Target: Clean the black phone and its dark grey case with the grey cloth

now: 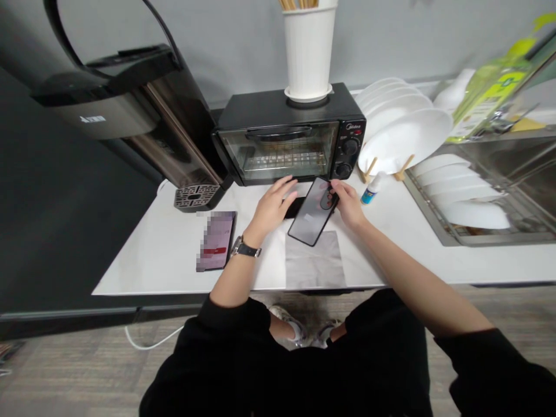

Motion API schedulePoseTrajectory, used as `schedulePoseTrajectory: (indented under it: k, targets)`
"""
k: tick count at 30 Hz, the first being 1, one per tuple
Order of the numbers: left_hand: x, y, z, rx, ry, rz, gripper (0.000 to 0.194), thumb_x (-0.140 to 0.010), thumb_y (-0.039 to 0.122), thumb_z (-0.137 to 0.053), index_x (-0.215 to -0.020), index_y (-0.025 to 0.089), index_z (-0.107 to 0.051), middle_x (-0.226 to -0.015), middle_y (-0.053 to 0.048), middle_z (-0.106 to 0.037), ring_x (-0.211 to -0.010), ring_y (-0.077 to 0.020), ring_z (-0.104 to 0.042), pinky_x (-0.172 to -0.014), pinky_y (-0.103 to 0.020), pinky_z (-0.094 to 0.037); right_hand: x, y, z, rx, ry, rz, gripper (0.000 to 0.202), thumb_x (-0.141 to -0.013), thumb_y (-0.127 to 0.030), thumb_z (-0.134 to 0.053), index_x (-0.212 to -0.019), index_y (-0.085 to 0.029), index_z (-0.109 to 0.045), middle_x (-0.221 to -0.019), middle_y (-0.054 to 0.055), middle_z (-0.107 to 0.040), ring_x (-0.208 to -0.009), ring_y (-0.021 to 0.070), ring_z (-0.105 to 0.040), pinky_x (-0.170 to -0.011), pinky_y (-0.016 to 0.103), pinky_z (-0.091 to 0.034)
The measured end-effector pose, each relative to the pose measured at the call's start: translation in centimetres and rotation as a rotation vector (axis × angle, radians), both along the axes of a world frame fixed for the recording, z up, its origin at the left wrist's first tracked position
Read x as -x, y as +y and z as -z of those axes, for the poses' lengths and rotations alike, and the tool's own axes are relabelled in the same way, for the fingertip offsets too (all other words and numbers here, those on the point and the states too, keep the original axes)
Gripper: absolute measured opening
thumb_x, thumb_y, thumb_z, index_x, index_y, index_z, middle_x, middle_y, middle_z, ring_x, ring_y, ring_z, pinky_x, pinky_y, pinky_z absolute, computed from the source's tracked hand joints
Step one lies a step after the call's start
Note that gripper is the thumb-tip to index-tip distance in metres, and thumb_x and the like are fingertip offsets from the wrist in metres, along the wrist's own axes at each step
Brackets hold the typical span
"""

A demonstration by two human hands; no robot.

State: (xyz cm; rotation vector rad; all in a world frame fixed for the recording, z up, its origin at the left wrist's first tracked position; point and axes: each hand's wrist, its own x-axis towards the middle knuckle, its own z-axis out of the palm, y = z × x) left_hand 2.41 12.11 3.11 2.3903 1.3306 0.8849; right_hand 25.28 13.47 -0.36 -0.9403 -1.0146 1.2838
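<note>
My right hand (347, 202) pinches the upper right edge of a phone (310, 214) with a dark rim and a glossy grey face. The phone is tilted over the counter. My left hand (271, 205), a watch on its wrist, has its fingers apart and holds nothing. Between the left hand and the phone lies a flat black object (293, 207), mostly hidden, its kind unclear. A thin grey cloth (315, 263) is spread below the phone. Left of my left wrist lies another phone (217, 240) with a lit pinkish screen. A small blue-and-white bottle (371, 190) stands beyond my right hand.
Behind my hands is a black toaster oven (278, 150) with a white cup (309, 55) of sticks on top. A tall drink dispenser (143, 110) stands left. To the right are racked white plates (406, 142), a soap bottle (490, 92) and a sink (447, 231) with dishes.
</note>
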Motion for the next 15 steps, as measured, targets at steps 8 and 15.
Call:
schedulePoseTrajectory:
  k: [8, 15]
  targets:
    - [-1.3, -11.1, 1.7, -0.056, 0.192, -0.214, 0.092, -0.088, 0.039, -0.079, -0.165, 0.025, -0.03, -0.151, -0.018, -0.054, -0.135, -0.0375, -0.061, -0.113, -0.052, -0.056, 0.8, -7.3, 0.3, 0.096, -0.047, -0.087, 0.057, -0.082, -0.077, -0.07, -0.108, -0.027, -0.074, -0.102, 0.004, -0.08, -0.082, 0.0194, -0.075, -0.079, 0.036, -0.065]
    - [2.6, -13.0, 3.1, -0.01, 0.157, -0.28, 0.088, -0.092, 0.045, -0.077, -0.164, 0.024, -0.032, -0.15, -0.015, -0.057, -0.138, -0.0358, -0.057, -0.119, -0.054, -0.05, -2.7, -12.4, 0.9, -0.351, -0.979, -0.045, 0.027, -0.093, -0.044, -0.071, -0.112, -0.025, -0.076, -0.146, 0.01, -0.067, -0.141, 0.0324, -0.058, -0.122, 0.055, -0.045]
